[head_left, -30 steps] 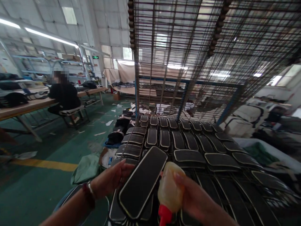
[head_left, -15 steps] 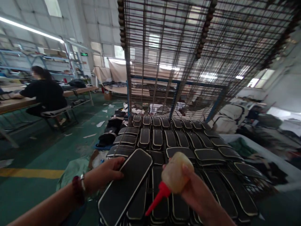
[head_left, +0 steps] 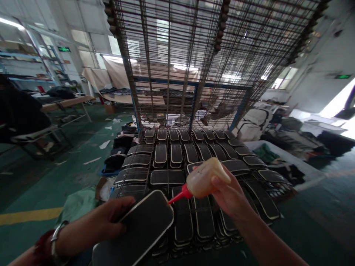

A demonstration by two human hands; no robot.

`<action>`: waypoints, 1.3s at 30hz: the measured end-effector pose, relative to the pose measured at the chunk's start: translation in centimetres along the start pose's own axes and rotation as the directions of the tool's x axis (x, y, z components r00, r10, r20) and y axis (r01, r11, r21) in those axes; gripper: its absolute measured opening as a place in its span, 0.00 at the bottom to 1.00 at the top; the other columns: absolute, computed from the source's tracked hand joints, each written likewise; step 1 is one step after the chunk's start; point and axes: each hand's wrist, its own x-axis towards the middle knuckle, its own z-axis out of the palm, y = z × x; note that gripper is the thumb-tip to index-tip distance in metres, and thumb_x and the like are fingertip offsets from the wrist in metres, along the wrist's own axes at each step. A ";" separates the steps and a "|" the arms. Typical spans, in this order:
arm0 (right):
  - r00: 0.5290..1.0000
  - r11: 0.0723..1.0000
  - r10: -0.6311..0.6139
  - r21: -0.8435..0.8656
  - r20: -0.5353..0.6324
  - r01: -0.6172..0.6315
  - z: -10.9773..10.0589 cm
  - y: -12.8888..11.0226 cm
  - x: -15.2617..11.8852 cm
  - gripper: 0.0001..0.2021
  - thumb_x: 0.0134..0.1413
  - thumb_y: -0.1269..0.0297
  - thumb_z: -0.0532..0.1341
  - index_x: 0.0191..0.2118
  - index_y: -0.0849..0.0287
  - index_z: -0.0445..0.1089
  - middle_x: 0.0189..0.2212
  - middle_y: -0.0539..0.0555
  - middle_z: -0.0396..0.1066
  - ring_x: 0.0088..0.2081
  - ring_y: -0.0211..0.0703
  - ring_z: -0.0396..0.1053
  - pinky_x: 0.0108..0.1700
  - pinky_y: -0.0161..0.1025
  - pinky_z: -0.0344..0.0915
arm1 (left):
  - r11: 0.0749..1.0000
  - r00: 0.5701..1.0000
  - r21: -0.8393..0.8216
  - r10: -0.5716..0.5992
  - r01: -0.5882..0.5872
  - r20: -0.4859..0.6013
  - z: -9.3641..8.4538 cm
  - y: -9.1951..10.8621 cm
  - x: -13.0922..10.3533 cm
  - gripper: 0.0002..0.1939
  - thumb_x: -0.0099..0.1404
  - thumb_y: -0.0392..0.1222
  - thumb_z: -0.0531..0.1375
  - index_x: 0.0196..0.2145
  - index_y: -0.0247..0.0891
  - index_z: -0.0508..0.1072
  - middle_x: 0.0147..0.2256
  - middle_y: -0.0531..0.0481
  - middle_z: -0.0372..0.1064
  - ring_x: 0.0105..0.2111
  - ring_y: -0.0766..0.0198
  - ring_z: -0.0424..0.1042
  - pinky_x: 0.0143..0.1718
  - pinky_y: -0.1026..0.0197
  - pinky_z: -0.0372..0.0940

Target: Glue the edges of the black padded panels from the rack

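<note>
Gripped by its left edge, a black rounded panel (head_left: 141, 229) with a pale line along its rim is in my left hand (head_left: 108, 221), tilted toward me. My right hand (head_left: 229, 192) is wrapped round a squeeze bottle (head_left: 203, 179) of yellowish liquid, held on its side. The bottle's red nozzle (head_left: 179, 195) points left, and its tip is at the upper right edge of the panel, seemingly touching it. Beneath and beyond both hands, many similar black panels (head_left: 181, 221) lie in rows on a wire rack.
A raised wire mesh frame (head_left: 177, 74) leans over the rack's far side. Left, a person in dark clothes (head_left: 22, 107) sits by a table (head_left: 66, 102). Green cloth (head_left: 77, 203) lies at the rack's left; a white bin (head_left: 288, 159) stands right.
The bottle has swung from pointing down to nearly level, bringing its nozzle to the panel's edge. My left hand and the panel have moved lower and left. The view has turned right.
</note>
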 end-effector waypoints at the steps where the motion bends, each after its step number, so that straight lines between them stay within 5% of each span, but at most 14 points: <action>1: 1.000 1.000 0.000 -0.001 -0.005 0.000 0.0 0.0 0.0 0.19 0.54 0.56 0.77 0.50 0.52 0.79 0.43 0.59 0.82 0.51 0.59 0.78 0.59 0.56 0.71 | 1.000 1.000 -0.003 0.000 0.000 -0.002 -0.1 0.0 0.0 0.15 0.57 0.39 0.66 0.43 0.49 0.82 0.42 0.49 0.82 0.48 0.43 0.79 0.51 0.47 0.74; 10: 0.989 0.999 0.050 0.020 -0.140 -0.048 -0.6 1.0 -0.6 0.21 0.50 0.52 0.78 0.47 0.54 0.80 0.43 0.60 0.82 0.46 0.61 0.79 0.53 0.57 0.76 | 0.994 1.000 -0.105 0.011 -0.013 -0.025 -1.2 -1.1 0.4 0.18 0.57 0.38 0.68 0.47 0.49 0.82 0.42 0.51 0.83 0.50 0.44 0.79 0.57 0.45 0.71; 18: 0.896 0.997 0.038 0.076 -0.442 -0.005 -0.7 3.3 -0.1 0.19 0.43 0.53 0.81 0.40 0.52 0.82 0.39 0.54 0.81 0.38 0.51 0.78 0.41 0.45 0.80 | 0.919 0.999 -0.394 0.001 0.012 0.033 0.1 -1.4 1.0 0.21 0.61 0.38 0.67 0.53 0.45 0.80 0.45 0.46 0.84 0.46 0.43 0.82 0.52 0.43 0.73; 27: 0.878 0.991 0.087 0.127 -0.471 -0.030 0.1 4.1 -0.7 0.18 0.42 0.53 0.82 0.38 0.53 0.83 0.32 0.51 0.80 0.30 0.41 0.76 0.28 0.31 0.75 | 0.879 1.000 -0.477 0.004 0.004 0.016 0.1 -2.0 1.3 0.31 0.59 0.36 0.69 0.61 0.44 0.74 0.45 0.46 0.84 0.44 0.49 0.83 0.49 0.50 0.74; 35: 0.903 0.990 0.116 0.123 -0.415 -0.070 1.2 5.0 -2.7 0.17 0.46 0.53 0.81 0.41 0.50 0.82 0.38 0.53 0.82 0.39 0.48 0.79 0.38 0.38 0.79 | 0.842 1.000 -0.539 -0.004 -0.010 -0.026 0.1 -1.6 1.4 0.20 0.56 0.35 0.71 0.49 0.39 0.81 0.42 0.45 0.85 0.42 0.51 0.83 0.46 0.53 0.75; 39: 0.945 0.989 0.126 0.115 -0.300 -0.095 1.3 5.4 -3.6 0.17 0.52 0.54 0.78 0.46 0.50 0.81 0.43 0.56 0.82 0.46 0.56 0.79 0.50 0.50 0.78 | 0.818 0.997 -0.575 -0.032 -0.014 -0.070 0.3 -1.4 1.4 0.18 0.54 0.34 0.71 0.45 0.37 0.81 0.39 0.44 0.85 0.39 0.52 0.84 0.43 0.55 0.76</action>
